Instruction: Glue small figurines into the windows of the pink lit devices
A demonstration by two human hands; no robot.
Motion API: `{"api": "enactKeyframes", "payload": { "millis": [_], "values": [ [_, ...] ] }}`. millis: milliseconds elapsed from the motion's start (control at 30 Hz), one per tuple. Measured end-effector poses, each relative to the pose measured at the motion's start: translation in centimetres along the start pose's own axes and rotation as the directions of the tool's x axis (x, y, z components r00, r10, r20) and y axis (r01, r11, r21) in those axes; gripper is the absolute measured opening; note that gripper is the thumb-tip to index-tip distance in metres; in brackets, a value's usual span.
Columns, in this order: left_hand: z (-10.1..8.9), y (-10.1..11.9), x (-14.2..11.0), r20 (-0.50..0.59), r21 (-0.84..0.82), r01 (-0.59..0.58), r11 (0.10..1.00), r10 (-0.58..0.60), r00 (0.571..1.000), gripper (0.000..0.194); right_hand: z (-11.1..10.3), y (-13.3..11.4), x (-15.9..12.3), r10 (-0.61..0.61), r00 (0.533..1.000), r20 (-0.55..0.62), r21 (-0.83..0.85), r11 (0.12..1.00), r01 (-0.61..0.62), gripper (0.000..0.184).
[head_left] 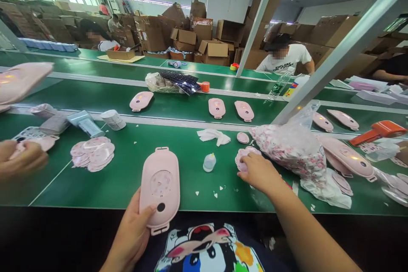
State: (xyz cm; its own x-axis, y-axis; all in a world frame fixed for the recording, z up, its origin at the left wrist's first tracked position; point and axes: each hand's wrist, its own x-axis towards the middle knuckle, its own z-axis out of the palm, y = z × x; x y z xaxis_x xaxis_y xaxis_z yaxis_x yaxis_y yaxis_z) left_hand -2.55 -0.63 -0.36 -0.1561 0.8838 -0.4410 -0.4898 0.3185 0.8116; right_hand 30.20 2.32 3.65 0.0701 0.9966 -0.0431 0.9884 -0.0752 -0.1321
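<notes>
My left hand (137, 225) is closed around a pink oval plastic shell (173, 197), held upright above the bench's front edge. The shell has a round recessed area in its middle, a black dot below and a slotted tab at each end. My right hand (259, 172) reaches onto a small stack of pink round discs (251, 150), its fingers closed on the discs' edge; the fingertips are partly hidden. Between the hands stands a small clear bottle (209, 163) with a yellow tip. A single pink disc (242, 137) lies just behind the stack.
A plastic bag of printed pink pieces (287, 144) slumps at the right, near pink shells (350, 157) and an orange tape dispenser (379, 131). Round stickers (92, 153) lie at the left beside a co-worker's hand (22, 157). More shells (216, 108) rest on the green belt.
</notes>
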Motion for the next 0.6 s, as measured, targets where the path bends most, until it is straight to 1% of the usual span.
{"api": "enactKeyframes", "payload": {
  "millis": [67,100,233,333,400,500,567,600],
  "values": [
    [-0.4,0.2,-0.1,-0.017,0.010,0.025,1.000,-0.025,1.000,0.089,0.3,0.8,-0.5,0.016,0.999,0.035,-0.035,0.999,-0.015,0.019],
    [-0.4,0.3,0.0,-0.015,0.017,0.033,0.999,-0.032,0.999,0.088,0.7,1.1,-0.7,0.021,0.999,0.039,-0.044,0.999,-0.020,0.019],
    [0.0,0.6,0.1,0.054,0.014,0.069,0.997,-0.070,0.996,0.084,1.8,1.9,-1.1,0.030,1.000,0.005,-0.038,0.999,-0.030,0.031],
    [0.7,0.7,-0.1,0.113,-0.029,0.081,0.996,-0.077,0.991,0.080,2.1,2.7,-1.5,0.016,0.999,-0.031,-0.020,1.000,-0.017,0.035],
    [1.0,0.8,-0.4,0.142,-0.054,0.063,0.997,-0.055,0.988,0.077,2.4,3.4,-1.8,-0.031,0.998,-0.048,-0.002,1.000,0.031,0.033],
    [1.2,0.8,-0.9,0.197,-0.087,0.045,0.995,-0.028,0.980,0.074,2.8,4.7,-2.1,-0.140,0.986,-0.089,0.049,0.988,0.145,0.028],
    [1.1,0.7,-1.1,0.235,-0.118,0.041,0.992,-0.012,0.972,0.072,2.8,5.2,-2.4,-0.189,0.968,-0.166,0.083,0.975,0.204,0.025],
    [1.1,0.7,-1.1,0.253,-0.132,0.042,0.990,-0.008,0.967,0.071,2.5,5.2,-2.7,-0.199,0.953,-0.230,0.097,0.969,0.226,0.025]
  ]
}}
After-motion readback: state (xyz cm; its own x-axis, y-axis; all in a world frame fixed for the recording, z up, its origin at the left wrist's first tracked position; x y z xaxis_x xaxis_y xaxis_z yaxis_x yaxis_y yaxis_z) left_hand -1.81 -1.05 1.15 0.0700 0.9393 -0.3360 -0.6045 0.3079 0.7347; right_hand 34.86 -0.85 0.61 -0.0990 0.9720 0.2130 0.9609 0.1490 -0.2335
